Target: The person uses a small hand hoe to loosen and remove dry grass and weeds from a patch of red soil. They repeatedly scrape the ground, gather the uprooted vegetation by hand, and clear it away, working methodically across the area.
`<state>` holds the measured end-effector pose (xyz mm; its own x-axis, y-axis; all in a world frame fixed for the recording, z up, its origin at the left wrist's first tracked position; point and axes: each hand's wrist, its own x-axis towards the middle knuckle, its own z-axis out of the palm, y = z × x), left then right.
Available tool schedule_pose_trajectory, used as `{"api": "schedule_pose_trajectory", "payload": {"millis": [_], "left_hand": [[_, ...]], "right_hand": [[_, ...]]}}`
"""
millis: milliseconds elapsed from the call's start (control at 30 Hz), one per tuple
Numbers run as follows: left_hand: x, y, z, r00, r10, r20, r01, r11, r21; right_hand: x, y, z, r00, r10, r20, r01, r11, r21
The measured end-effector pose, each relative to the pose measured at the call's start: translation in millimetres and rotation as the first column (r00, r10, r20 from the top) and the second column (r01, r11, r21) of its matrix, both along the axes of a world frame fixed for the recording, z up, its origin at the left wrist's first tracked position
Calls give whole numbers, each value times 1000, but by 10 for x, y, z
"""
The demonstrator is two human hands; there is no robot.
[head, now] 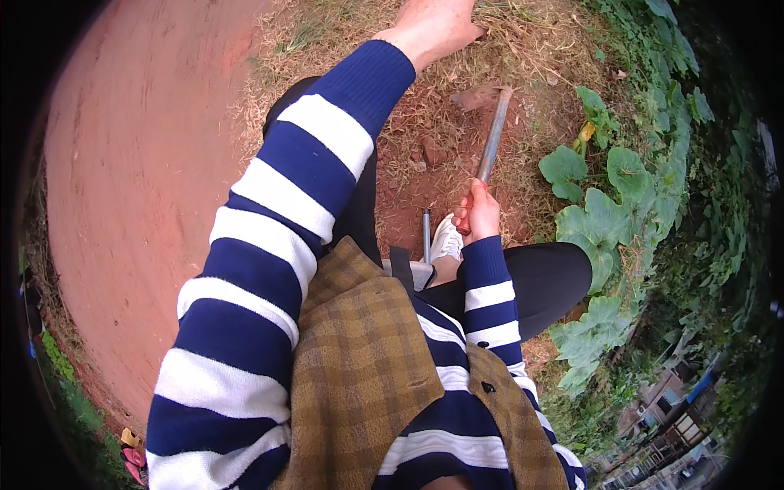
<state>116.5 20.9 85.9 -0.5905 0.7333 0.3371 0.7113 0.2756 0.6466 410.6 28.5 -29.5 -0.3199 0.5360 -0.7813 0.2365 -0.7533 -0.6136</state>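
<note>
My right hand [481, 208] grips the red handle [463, 228] of a short hand hoe [490, 147]. The hoe's metal shaft slants away from me, and its soil-stained blade [476, 98] lies at the bare reddish soil [407, 147] among straw. Stretched far forward, my left hand [435, 27] is over dry grass [520, 43] at the top edge of the view. Its thumb points right; the other fingers are cut off, so whether it holds anything is hidden. Both arms wear blue-and-white striped sleeves.
A reddish dirt path [153, 184] runs along the left. Broad-leaved vines [594, 220] with a yellow flower [585, 133] grow close on the right. A white shoe [447, 239] and an upright metal tube [427, 236] are below my right hand. Buildings [667, 422] appear lower right.
</note>
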Motion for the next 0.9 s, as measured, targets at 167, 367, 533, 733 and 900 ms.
{"api": "schedule_pose_trajectory", "payload": {"millis": [167, 367, 533, 733, 900], "left_hand": [[181, 105, 99, 997, -75, -10, 74, 996, -54], [228, 139, 118, 994, -92, -57, 93, 996, 17], [195, 92, 174, 999, -28, -41, 27, 999, -24], [243, -65, 251, 999, 11, 50, -7, 997, -80], [240, -282, 275, 996, 84, 39, -81, 993, -85]], "right_hand": [[-95, 417, 531, 995, -72, -68, 93, 918, 386], [-323, 741, 110, 998, -68, 2, 53, 794, 606], [-189, -100, -336, 974, 169, 149, -183, 979, 92], [-237, 252, -82, 968, -207, -144, 197, 977, -79], [-533, 555, 269, 954, -202, -222, 257, 931, 257]]}}
